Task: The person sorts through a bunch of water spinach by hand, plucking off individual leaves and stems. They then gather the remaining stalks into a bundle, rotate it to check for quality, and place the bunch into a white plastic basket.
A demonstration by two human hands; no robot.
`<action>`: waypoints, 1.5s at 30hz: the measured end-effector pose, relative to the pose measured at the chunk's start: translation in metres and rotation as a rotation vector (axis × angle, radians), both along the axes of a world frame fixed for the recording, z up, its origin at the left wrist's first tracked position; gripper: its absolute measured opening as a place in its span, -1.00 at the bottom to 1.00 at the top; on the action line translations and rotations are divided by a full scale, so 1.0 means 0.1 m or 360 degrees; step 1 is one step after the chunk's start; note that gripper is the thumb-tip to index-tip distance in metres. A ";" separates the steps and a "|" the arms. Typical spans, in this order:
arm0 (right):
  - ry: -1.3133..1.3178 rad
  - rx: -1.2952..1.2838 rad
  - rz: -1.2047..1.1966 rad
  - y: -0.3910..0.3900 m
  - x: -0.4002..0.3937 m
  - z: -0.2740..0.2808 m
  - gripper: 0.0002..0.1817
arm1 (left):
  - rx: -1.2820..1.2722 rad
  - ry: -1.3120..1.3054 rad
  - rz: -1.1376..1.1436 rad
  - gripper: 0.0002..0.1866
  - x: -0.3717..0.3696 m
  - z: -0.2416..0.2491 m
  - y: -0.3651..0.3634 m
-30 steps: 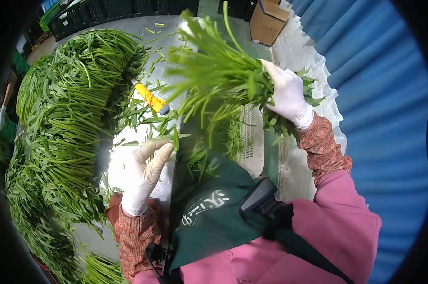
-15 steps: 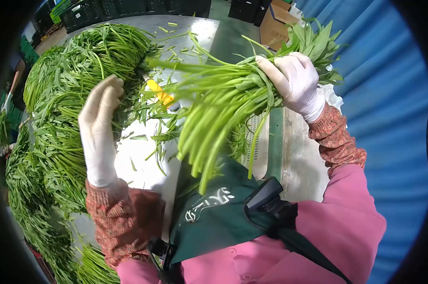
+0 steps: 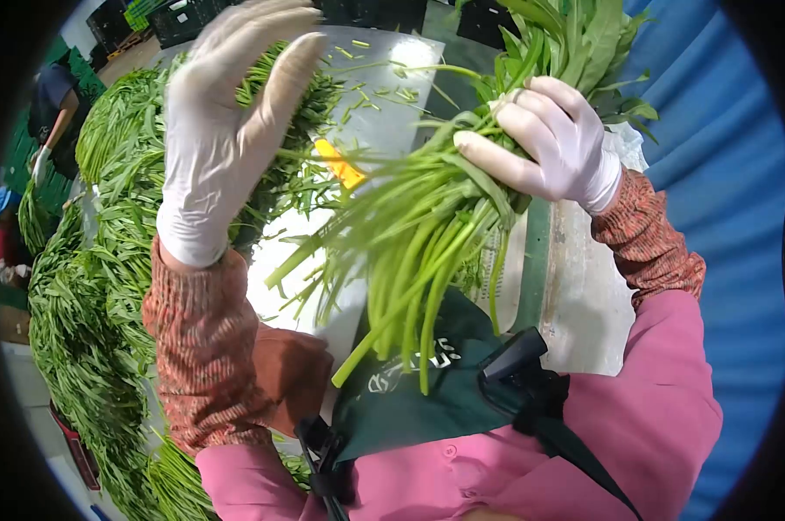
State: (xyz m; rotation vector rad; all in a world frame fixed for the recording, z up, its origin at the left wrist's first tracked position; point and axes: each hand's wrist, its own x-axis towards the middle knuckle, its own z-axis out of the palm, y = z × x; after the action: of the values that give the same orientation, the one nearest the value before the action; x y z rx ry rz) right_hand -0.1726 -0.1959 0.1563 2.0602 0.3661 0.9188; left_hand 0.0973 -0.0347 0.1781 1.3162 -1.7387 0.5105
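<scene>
My right hand (image 3: 549,148), in a white glove, grips a bunch of water spinach (image 3: 436,234). The leaves stick out above the fist and the long stems fan downward over my apron (image 3: 401,417). My left hand (image 3: 223,130), gloved too, is raised with thumb and fingers apart and holds nothing. Below and behind it lies a large heap of the same greens (image 3: 123,191). On the metal table (image 3: 401,61), between the two hands, lies a yellow-orange handled object (image 3: 339,163), its far end hidden by stems.
Cut stem pieces (image 3: 371,104) are scattered on the table. A blue curtain (image 3: 705,174) hangs at the right. Black crates (image 3: 180,22) stand at the back. At the far left another person (image 3: 54,113) holds greens in a gloved hand.
My left hand has risen from beside the heap and its thumb has spread. The held stems have swung and hang lower. My view has shifted slightly.
</scene>
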 end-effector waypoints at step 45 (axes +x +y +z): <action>0.0389 0.2581 -0.0105 0.21 0.67 -0.98 -0.45 | 0.0012 0.3672 -0.1044 -0.55 -0.87 -2.26 0.52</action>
State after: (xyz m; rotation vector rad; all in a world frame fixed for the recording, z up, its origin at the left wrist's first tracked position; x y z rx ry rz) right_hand -0.1061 -0.1751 0.0579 3.5995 -0.5739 1.0088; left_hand 0.0104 0.0174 -0.0475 0.4214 0.0034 -1.0859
